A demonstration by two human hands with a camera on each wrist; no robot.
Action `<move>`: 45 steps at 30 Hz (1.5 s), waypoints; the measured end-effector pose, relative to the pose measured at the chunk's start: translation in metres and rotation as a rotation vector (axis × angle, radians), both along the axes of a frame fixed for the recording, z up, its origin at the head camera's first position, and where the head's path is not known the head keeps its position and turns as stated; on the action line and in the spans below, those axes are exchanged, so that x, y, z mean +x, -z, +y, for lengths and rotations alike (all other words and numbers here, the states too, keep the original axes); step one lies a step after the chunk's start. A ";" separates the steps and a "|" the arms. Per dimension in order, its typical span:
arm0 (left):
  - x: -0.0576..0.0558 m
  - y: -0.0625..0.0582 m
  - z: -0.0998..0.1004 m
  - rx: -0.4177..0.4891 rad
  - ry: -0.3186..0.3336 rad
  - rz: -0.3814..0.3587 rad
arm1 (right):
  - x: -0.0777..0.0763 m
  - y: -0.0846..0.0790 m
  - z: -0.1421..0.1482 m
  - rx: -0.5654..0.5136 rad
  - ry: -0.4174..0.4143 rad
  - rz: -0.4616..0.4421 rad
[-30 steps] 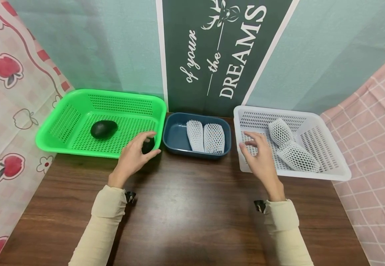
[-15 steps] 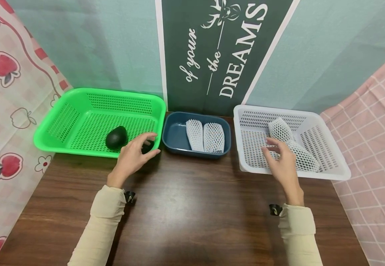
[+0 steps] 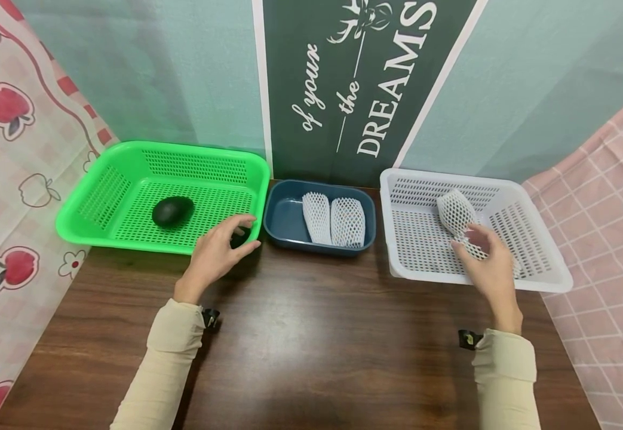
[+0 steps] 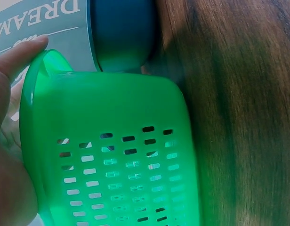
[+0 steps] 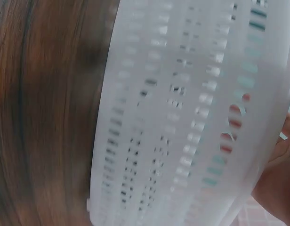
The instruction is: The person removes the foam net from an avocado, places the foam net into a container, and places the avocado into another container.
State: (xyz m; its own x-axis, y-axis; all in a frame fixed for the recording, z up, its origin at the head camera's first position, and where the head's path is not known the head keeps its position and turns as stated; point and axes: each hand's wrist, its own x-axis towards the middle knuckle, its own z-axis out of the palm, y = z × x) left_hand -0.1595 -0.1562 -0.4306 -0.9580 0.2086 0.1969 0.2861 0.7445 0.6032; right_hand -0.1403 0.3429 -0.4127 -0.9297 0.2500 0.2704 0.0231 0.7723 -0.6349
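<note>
My left hand (image 3: 215, 251), in the head view, hovers over the front right corner of the green basket (image 3: 128, 243), thumb and fingers spread apart. Between them shows part of a black, smooth fruit (image 3: 239, 237), like an avocado. Another such fruit (image 3: 173, 212) lies on the basket floor. My right hand (image 3: 490, 263) reaches over the front wall of the white basket (image 3: 429, 276), fingers bent and apart from the thumb. A white foam net sleeve (image 3: 473, 246) is partly hidden under it; whether they touch I cannot tell. Another net sleeve (image 3: 455, 210) lies just behind.
Between the baskets stands a dark blue tray (image 3: 287, 239) with two foam net sleeves (image 3: 333, 220) on its right side. All three containers rest on a brown wooden table (image 3: 311, 346). Patterned cloths hang behind and at both sides.
My right hand has moved rightward, from the white basket's left end to over the front net sleeve. The loose black fruit rolled right, then back left. My left hand has stayed put.
</note>
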 end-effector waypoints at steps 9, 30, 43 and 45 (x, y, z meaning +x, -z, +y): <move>0.001 0.000 0.001 -0.008 -0.003 0.012 | 0.002 -0.004 0.038 -0.035 0.134 -0.056; 0.000 0.002 0.002 -0.013 -0.003 0.057 | -0.014 -0.004 0.081 0.145 -0.073 -0.404; 0.001 0.002 0.001 -0.014 -0.004 0.066 | -0.017 -0.005 0.078 0.219 -0.012 -0.546; 0.001 0.002 0.001 -0.015 -0.005 0.070 | -0.017 -0.005 0.078 0.248 -0.009 -0.568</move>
State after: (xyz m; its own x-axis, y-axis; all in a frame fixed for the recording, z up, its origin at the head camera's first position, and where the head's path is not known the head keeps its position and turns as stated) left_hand -0.1581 -0.1553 -0.4327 -0.9428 0.2075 0.2608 0.3239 0.7550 0.5702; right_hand -0.1577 0.4209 -0.4073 -0.9472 0.2347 -0.2186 0.2977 0.8971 -0.3266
